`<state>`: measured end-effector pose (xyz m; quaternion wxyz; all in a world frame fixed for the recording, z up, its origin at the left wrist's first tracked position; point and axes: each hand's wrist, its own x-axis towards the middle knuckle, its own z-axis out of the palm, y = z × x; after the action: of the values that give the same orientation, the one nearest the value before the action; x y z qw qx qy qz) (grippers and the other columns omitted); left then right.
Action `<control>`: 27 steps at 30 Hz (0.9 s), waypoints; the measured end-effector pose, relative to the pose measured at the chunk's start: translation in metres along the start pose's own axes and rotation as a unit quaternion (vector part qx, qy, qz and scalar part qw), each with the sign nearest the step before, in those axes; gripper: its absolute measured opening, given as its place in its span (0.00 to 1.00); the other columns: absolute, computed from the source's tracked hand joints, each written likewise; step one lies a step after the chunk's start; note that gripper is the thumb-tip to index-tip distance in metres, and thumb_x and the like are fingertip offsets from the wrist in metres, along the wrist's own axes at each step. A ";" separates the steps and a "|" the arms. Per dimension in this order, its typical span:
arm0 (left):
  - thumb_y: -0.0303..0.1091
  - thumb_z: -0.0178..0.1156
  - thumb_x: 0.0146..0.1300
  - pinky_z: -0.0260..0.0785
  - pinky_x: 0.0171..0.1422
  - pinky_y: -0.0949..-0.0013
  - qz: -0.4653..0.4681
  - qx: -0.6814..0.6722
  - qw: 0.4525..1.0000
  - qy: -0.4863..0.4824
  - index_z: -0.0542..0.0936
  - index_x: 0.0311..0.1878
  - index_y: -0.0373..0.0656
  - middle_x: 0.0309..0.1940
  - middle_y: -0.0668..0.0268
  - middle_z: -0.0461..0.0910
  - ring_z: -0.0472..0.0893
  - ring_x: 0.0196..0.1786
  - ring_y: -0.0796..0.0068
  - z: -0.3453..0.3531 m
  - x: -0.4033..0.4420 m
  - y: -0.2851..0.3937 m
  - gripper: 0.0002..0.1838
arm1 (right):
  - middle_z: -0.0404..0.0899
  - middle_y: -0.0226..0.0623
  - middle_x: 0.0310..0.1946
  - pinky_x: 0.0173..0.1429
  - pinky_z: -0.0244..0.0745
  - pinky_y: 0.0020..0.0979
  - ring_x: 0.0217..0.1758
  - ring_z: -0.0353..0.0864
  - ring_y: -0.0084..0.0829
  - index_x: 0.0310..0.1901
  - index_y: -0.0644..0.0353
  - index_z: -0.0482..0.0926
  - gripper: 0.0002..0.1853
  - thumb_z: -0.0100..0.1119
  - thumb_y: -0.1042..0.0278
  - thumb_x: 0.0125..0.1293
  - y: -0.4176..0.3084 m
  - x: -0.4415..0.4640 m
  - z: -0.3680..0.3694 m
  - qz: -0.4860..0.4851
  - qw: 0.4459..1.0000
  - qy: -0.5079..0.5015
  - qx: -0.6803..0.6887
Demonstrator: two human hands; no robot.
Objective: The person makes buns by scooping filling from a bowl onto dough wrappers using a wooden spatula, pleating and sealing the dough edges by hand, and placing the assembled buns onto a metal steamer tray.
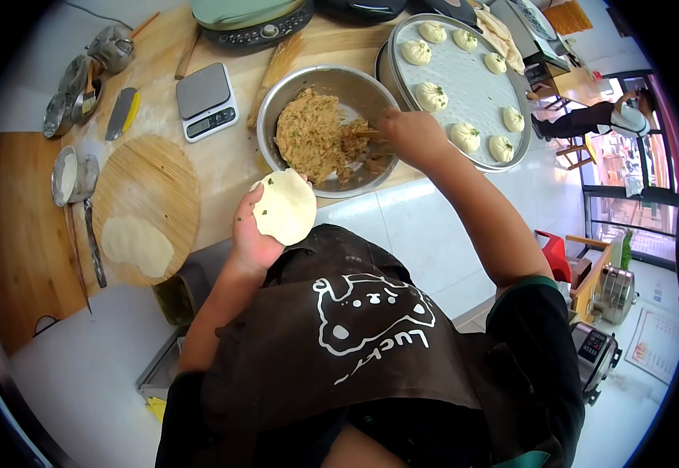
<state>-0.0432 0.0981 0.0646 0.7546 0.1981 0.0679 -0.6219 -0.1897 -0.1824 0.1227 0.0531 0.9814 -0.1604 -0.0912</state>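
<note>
Round dough wrapper [286, 209], green-flecked, was supported just past the apron [347, 312] by the left hand [255, 243], palm beneath, thumb curled at the edge. Thin wooden utensil [368, 134] was gripped in the right hand [413, 139], its end in the filling [308, 129]. Filling was heaped mostly left in the metal bowl [343, 80]. Right of it, pleated buns [431, 97] were spaced out on a round tray [468, 86]; a digital scale [203, 87] was parked left.
</note>
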 end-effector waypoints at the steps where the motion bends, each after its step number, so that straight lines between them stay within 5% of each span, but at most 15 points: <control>1: 0.46 0.53 0.70 0.67 0.74 0.48 0.008 0.005 1.000 0.004 0.69 0.68 0.31 0.64 0.50 0.77 0.76 0.67 0.52 -0.002 0.001 -0.001 0.31 | 0.84 0.40 0.38 0.38 0.83 0.41 0.38 0.88 0.44 0.37 0.60 0.83 0.05 0.58 0.72 0.63 0.001 0.002 0.004 -0.003 1.000 0.003 0.002; 14: 0.44 0.53 0.69 0.65 0.76 0.49 0.036 -0.018 0.998 0.041 0.67 0.69 0.30 0.65 0.49 0.76 0.74 0.69 0.53 0.003 -0.004 -0.016 0.32 | 0.85 0.41 0.31 0.40 0.83 0.41 0.39 0.88 0.43 0.38 0.60 0.84 0.06 0.59 0.71 0.63 0.007 0.012 0.011 -0.103 0.995 0.014 -0.006; 23: 0.43 0.53 0.70 0.64 0.77 0.53 0.068 -0.050 0.994 0.074 0.69 0.68 0.30 0.64 0.48 0.76 0.75 0.68 0.52 -0.011 0.003 -0.030 0.30 | 0.87 0.40 0.32 0.46 0.83 0.44 0.38 0.88 0.44 0.32 0.55 0.88 0.10 0.65 0.59 0.60 0.008 0.039 0.007 -0.099 0.978 -0.181 0.025; 27: 0.45 0.53 0.71 0.63 0.77 0.51 0.066 -0.041 0.996 0.042 0.67 0.69 0.31 0.66 0.48 0.74 0.74 0.69 0.53 -0.011 0.000 -0.027 0.32 | 0.87 0.41 0.31 0.44 0.83 0.43 0.37 0.88 0.44 0.31 0.55 0.87 0.09 0.63 0.61 0.62 0.004 0.034 -0.017 -0.081 0.980 -0.171 0.060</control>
<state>-0.0679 0.0982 0.0482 0.7977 0.1973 0.1120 -0.5587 -0.1559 -0.1960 0.1348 -0.0415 0.9626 -0.0921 -0.2515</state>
